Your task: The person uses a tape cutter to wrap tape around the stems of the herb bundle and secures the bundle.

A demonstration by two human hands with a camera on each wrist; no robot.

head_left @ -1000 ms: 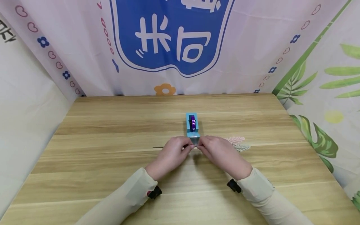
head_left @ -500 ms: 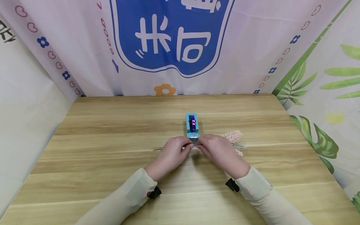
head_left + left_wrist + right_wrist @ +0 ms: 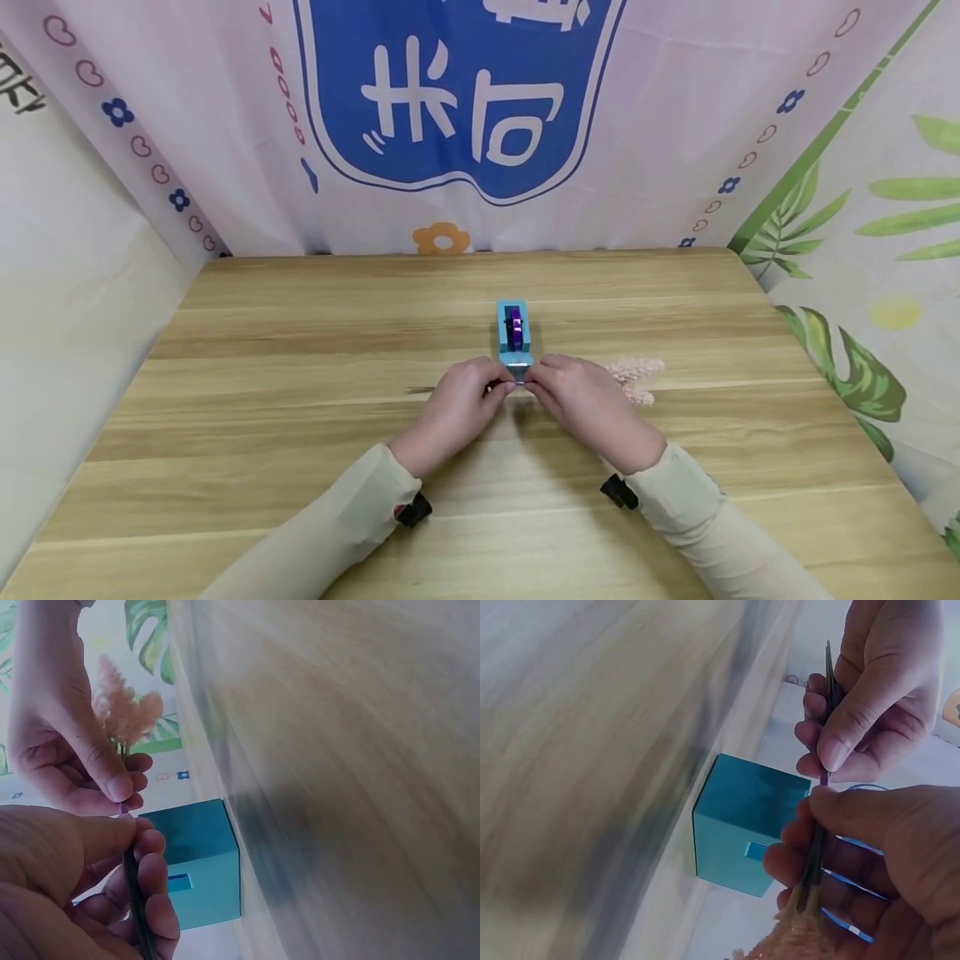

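Both hands hold a bundle of pink flower sprigs [image 3: 636,371] sideways above the table, just in front of a blue tape dispenser [image 3: 513,329]. My left hand [image 3: 459,404] pinches the dark stems [image 3: 829,671], whose ends stick out to its left. Close beside it, my right hand [image 3: 596,408] pinches the same stems nearer the fluffy blossoms [image 3: 791,937]. Between the fingertips a bit of purple tape [image 3: 824,779] shows around the stems. Curled fingers hide most of the stems. In the left wrist view the dispenser [image 3: 202,881] stands right behind the fingers.
A purple tape roll [image 3: 515,327] sits in the dispenser. The wooden table [image 3: 300,333] extends on all sides, with a printed curtain [image 3: 225,125] along its back edge.
The flower heads have turned about the stems' axis; the pale green sprig seen earlier is now out of sight. Both hands stay at nearly the same spot, still pinching the stems.
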